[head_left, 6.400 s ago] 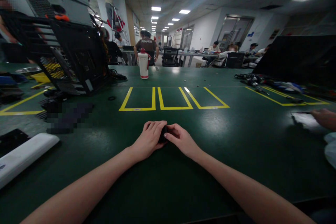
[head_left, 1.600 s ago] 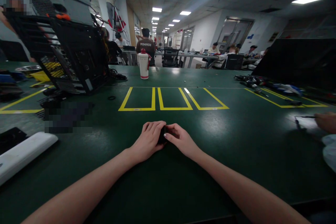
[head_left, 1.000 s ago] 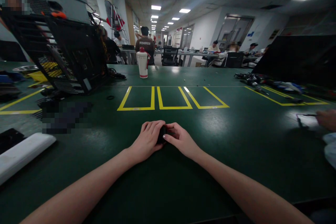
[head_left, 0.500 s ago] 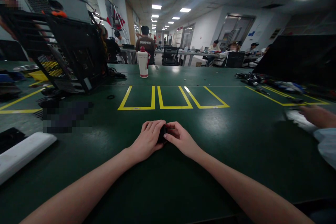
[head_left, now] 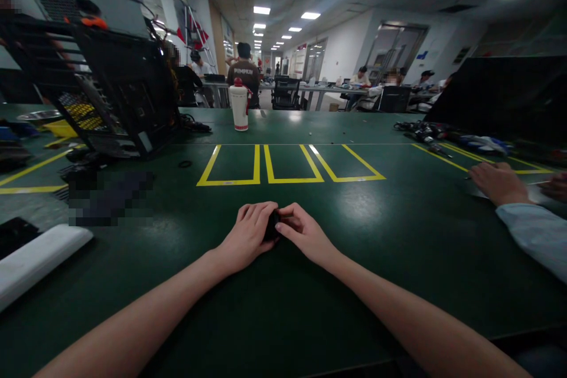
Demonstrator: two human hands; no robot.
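A small black object [head_left: 273, 227] rests on the dark green table [head_left: 283, 313] in front of me, mostly covered by my fingers, so its kind does not show. My left hand [head_left: 249, 229] is closed round it from the left, fingers over the top and thumb low at the near side. From the right, my right hand [head_left: 307, 232] holds its other side, with the thumb against the near face and the fingers curled behind. Beyond my hands, yellow tape outlines [head_left: 295, 181] mark the table.
An open computer case [head_left: 128, 94] stands at the left, near a white power-strip-like bar [head_left: 42, 263] and a black ring [head_left: 185, 164]. A white and red cup [head_left: 240, 107] stands farther back. Cables [head_left: 425, 133] and a co-worker's hand [head_left: 500, 183] are at the right.
The co-worker's hand and sleeve at the right have reached farther in toward the left over the table. My own hands keep the same hold on the black object.
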